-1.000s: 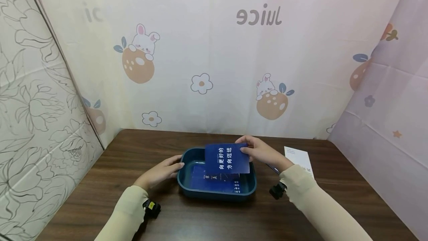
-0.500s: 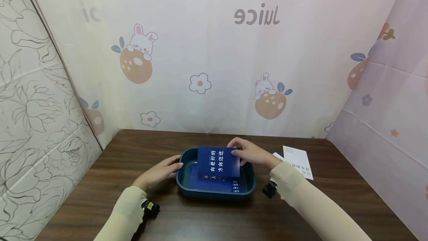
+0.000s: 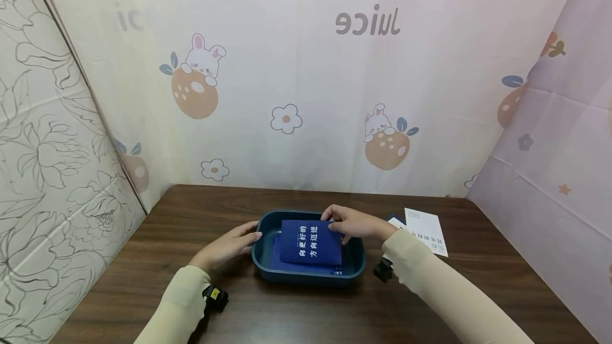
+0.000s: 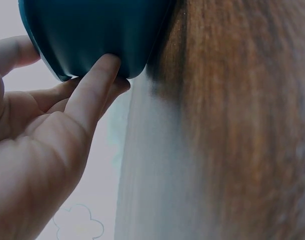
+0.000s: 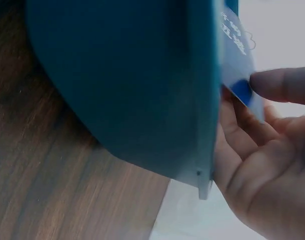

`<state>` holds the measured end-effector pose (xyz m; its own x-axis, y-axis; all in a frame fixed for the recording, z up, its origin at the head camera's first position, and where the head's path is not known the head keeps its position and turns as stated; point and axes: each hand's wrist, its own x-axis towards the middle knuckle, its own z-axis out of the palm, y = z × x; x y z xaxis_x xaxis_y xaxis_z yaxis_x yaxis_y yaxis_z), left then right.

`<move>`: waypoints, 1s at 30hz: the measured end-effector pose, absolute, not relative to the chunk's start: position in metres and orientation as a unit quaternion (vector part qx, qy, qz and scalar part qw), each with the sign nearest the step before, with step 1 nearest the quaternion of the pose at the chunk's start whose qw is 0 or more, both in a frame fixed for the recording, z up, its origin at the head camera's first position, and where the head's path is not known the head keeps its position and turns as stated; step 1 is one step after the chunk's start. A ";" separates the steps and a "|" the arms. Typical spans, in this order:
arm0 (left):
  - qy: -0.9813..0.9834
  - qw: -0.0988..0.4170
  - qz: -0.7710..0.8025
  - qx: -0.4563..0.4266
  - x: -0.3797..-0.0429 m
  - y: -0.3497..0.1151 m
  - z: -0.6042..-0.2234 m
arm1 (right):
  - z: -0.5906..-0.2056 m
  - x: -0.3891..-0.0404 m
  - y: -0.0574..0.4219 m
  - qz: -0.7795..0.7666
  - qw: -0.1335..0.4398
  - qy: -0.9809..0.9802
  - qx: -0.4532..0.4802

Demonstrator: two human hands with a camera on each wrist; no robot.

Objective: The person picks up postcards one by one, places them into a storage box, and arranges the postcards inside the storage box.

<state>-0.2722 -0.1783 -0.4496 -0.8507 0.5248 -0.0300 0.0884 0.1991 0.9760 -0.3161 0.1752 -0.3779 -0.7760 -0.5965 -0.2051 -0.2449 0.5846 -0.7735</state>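
Note:
A dark teal plastic tub [image 3: 311,281] stands on the table. My left hand [image 3: 228,246] holds its left end, with the thumb at the rim; in the left wrist view, fingertips [image 4: 106,62] press its outer wall. A blue card [image 3: 311,243] with white Chinese lettering lies low inside the tub. My right hand [image 3: 358,223] pinches its upper right corner; in the right wrist view the thumb bears on the bent, glossy card [image 5: 237,55]. Beneath it another blue card [image 3: 306,267] shows along the near edge, mostly covered.
On the right lie a white printed card [image 3: 427,230] and, partly behind the right wrist, another card [image 3: 397,222] in white and blue. The brown wooden table [image 3: 287,317] ends at a patterned curtain [image 3: 296,147] behind. Small black wrist cameras [image 3: 216,298] sit below both cuffs.
My right hand has brought the blue card left and down into the tub, over the other blue card. The left hand keeps its place. The cards on the right have become more visible.

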 end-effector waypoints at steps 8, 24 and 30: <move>0.755 0.182 0.599 0.198 -0.273 -0.179 -0.450 | -0.378 -0.318 0.173 -0.323 0.237 0.878 -0.262; 0.768 0.178 0.587 0.185 -0.272 -0.177 -0.450 | -0.379 -0.314 0.170 -0.228 0.181 0.914 -0.284; 0.766 0.179 0.589 0.187 -0.272 -0.177 -0.450 | -0.375 -0.312 0.177 -0.243 0.160 0.911 -0.292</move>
